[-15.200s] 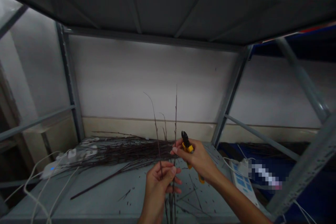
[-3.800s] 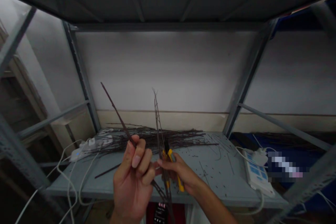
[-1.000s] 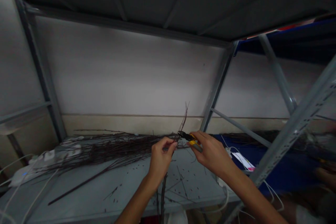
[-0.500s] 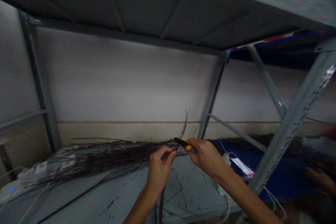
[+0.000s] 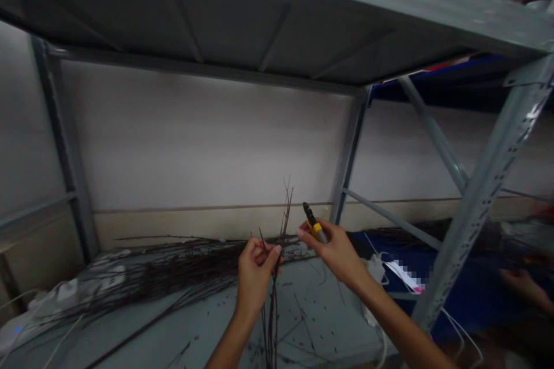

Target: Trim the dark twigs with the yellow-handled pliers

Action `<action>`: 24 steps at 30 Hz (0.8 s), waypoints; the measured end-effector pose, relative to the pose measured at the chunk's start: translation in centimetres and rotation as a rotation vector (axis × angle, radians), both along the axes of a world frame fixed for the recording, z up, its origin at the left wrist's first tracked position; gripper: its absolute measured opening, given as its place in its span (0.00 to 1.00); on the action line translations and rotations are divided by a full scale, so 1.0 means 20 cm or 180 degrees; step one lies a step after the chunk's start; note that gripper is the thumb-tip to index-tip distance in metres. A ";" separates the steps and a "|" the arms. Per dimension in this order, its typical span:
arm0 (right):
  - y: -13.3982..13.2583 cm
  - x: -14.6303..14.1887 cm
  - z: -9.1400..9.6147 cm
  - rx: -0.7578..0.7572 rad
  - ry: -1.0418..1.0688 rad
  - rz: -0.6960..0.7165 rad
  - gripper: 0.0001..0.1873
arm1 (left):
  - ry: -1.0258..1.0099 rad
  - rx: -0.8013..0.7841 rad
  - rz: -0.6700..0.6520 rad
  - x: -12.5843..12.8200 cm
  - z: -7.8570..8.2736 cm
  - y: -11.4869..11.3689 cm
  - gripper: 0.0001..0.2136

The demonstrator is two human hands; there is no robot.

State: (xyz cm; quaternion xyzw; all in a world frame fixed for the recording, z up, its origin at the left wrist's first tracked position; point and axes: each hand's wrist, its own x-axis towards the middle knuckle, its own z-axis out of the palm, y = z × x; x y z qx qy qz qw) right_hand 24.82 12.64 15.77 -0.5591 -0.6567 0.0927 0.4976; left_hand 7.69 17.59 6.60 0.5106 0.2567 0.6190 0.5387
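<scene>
My left hand [image 5: 254,270] is closed around a thin bunch of dark twigs [image 5: 277,294] that stands upright, tips near the wall line and lower ends running off the bottom of the picture. Just to its right, my right hand [image 5: 335,251] grips yellow-handled cutters [image 5: 314,225], their black jaws pointing up and apart from the twig tips. Both hands hover over the grey metal shelf [image 5: 329,323].
A long pile of dark twigs [image 5: 173,265] lies across the back of the shelf. White power strips and cables [image 5: 52,300] sit at the left, another white strip [image 5: 381,277] at the right. Slanted steel uprights [image 5: 485,184] stand at the right. Another person's hand [image 5: 521,285] shows far right.
The cutters have swung from lying against the twig tips to pointing upward, away from them. My left hand has drawn the bunch upright and a little left. The view has tilted slightly up.
</scene>
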 end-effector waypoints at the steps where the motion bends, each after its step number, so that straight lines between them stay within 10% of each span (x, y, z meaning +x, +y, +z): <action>1: 0.01 -0.01 0.00 0.0015 0.0008 0.0041 0.14 | -0.0007 -0.0003 0.0016 0.00 0.00 0.00 0.17; 24: 0.06 -0.02 -0.10 0.0235 -0.0966 -0.0538 0.05 | 0.0551 0.0777 0.0932 0.05 -0.04 -0.08 0.12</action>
